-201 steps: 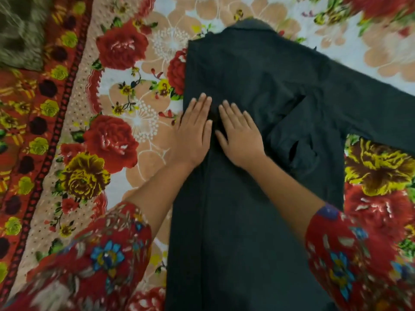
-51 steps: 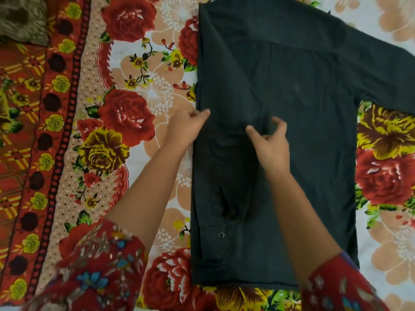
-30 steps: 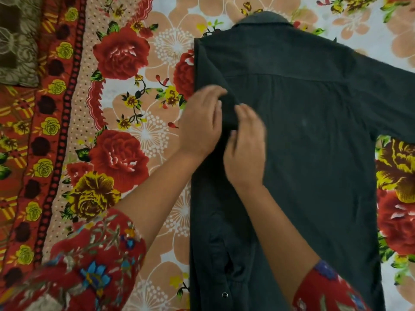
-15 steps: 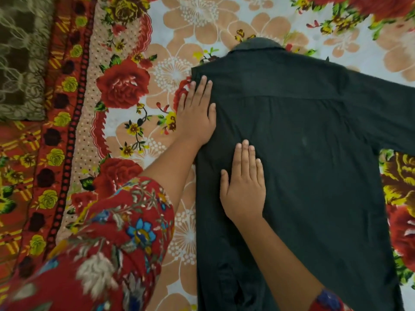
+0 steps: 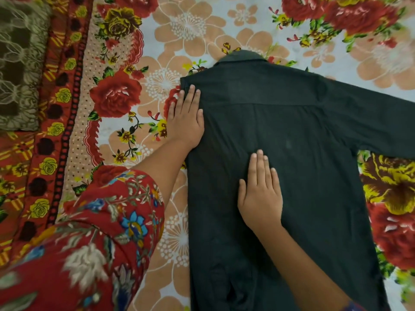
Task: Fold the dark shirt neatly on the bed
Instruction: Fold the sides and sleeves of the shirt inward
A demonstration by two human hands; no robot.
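Dark shirt [image 5: 303, 176] lies back-up on the floral bed [image 5: 179, 30], collar [image 5: 243, 57] away from me, long axis running toward me. My left hand [image 5: 186, 122] presses flat on the folded left edge by the shoulder, and my right hand [image 5: 260, 198] lies flat mid-back; all fingers [image 5: 260, 167] are straight, gripping nothing. The outstretched sleeve [image 5: 377, 122] runs off to the right of my right hand, so I judge that hand nearer for folding it in.

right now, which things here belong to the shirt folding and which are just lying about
In the job:
dark shirt
left hand, flat on its folded edge
right hand, flat on its back
floral bedsheet beneath

Lying about:
brown patterned cushion, far left
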